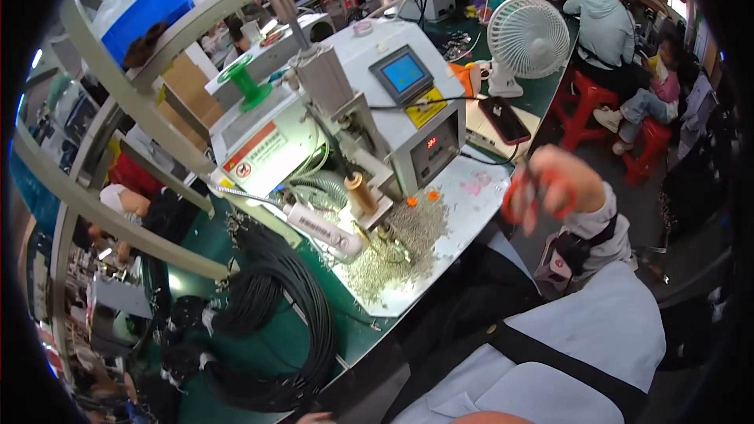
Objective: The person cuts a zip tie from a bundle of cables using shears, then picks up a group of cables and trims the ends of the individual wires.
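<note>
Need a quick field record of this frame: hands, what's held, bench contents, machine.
right hand: raised off the bench edge, blurred, gripping red-handled scissors
left hand: not in view
machine: white benchtop press with a small blue screen
bench: white plate bearing a heap of small metal parts
left of heap: coiled black cable on a green mat
behind: white desk fan, dark phone
others: people seated on red stools, far right

A factory assembly workshop: a white benchtop press machine [369,110] stands on the green worktop [275,345], black cable coils [275,322] before it, seated workers [609,27] behind.
</note>
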Demonstrator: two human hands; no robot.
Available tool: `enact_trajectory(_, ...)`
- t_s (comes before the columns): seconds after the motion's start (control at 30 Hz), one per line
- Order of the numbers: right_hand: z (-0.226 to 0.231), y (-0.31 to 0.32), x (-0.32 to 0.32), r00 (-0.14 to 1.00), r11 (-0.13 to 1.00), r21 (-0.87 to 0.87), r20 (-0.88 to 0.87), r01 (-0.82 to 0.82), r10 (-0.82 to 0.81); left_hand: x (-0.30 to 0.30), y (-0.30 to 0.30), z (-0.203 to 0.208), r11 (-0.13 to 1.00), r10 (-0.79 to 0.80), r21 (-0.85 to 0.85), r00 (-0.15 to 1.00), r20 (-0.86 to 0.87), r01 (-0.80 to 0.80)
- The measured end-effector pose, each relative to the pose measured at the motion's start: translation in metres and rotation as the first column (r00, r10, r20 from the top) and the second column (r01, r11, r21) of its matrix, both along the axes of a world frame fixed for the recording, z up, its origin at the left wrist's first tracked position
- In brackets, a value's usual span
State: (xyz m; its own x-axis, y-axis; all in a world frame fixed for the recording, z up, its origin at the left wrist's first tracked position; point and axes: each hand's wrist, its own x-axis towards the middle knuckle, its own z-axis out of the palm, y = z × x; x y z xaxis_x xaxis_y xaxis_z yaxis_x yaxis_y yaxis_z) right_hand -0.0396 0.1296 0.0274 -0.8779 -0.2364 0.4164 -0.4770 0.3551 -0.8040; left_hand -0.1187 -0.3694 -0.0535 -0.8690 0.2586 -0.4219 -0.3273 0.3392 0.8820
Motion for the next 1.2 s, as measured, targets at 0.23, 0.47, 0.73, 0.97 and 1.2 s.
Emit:
enact_trajectory(0.23, 0.062, 0.103, -0.009, 0.804, 0.656, -0.508, 0.138, 0.559, -0.578, -0.022, -0.003, -0.204, 0.688, -0.702, -0.545, 0.629, -0.333, 0.479)
enact_trajectory(0.47, 0.065, 0.179, -0.066, 0.817, 0.395, -0.724, 0.428, 0.566, -0.387, -0.022, 0.001, -0.204, 0.903, -0.223, -0.413, 0.949, -0.224, 0.115)
enact_trajectory(0.73, 0.057, 0.212, -0.098, 0.766, 0.349, -0.71, 0.42, 0.611, -0.486, -0.011, 0.003, -0.204, 0.802, -0.031, -0.573, 0.947, -0.319, -0.166)
enact_trajectory(0.97, 0.067, 0.204, -0.105, 0.784, 0.284, -0.743, 0.498, 0.606, -0.37, -0.014, -0.068, -0.292, 0.865, 0.032, -0.414, 0.854, -0.519, -0.285)
enact_trajectory(1.2, 0.043, 0.211, -0.104, 0.758, 0.308, -0.693, 0.574, 0.651, -0.31, -0.036, -0.03, -0.139, 0.325, 0.834, 0.398, 0.061, -0.548, -0.858)
